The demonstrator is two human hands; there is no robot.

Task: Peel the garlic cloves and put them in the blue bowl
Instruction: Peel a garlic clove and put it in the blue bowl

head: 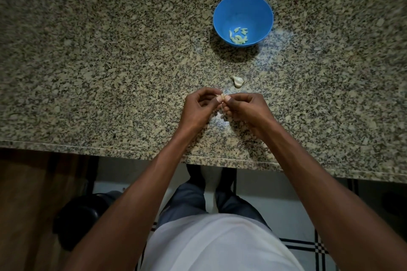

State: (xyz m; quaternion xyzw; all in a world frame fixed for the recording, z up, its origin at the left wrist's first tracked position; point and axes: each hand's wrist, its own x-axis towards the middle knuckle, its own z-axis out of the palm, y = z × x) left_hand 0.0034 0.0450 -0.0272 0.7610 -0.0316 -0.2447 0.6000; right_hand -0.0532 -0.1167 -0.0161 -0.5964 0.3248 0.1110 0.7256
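Note:
A blue bowl (243, 19) stands on the granite counter, toward the back and right of centre. Several peeled pale garlic cloves (239, 35) lie in its bottom. An unpeeled garlic piece (238, 81) with white skin lies on the counter between the bowl and my hands. My left hand (199, 108) and my right hand (246, 109) meet fingertip to fingertip just above the counter. Together they pinch one small garlic clove (223, 96), mostly hidden by the fingers.
The speckled granite counter (110, 72) spans the whole width; its front edge runs just below my forearms. A dark wall strip closes the back. Below the edge are a tiled floor, my legs, and a dark round object (81, 218) at lower left.

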